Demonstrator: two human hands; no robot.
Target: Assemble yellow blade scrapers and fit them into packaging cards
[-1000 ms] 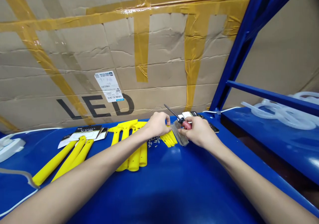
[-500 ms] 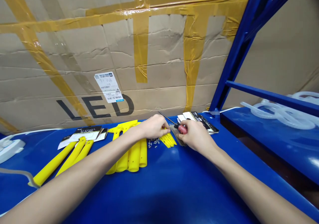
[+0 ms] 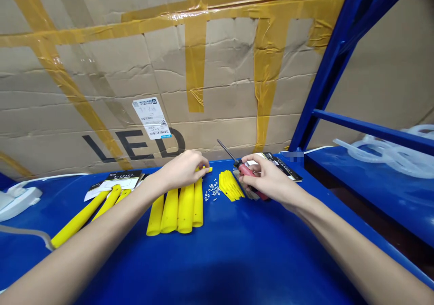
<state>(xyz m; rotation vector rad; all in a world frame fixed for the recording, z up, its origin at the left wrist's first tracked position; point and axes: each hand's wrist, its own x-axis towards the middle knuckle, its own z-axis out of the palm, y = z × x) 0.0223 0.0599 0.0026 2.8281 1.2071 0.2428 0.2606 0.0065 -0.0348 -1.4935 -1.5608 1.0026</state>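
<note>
A screwdriver (image 3: 238,163) and yellow tubes (image 3: 185,210)
The right hand (image 3: 271,178) grips the screwdriver by its red handle (image 3: 247,170). The left hand (image 3: 187,167) bends over the tubes' far ends; I cannot tell if it holds one. The tubes lie on the table (image 3: 217,260), beside screws (image 3: 214,192).

The person's bare left forearm (image 3: 91,235) slants inward from the lower left, ending in the left hand (image 3: 187,167), back upward, fingers bent down and thumb near the forefinger. The bare right forearm (image 3: 352,239) slants in from the lower right; the right hand (image 3: 267,176) has its fingers curled in a grip. The hands are apart, roughly level.
</note>
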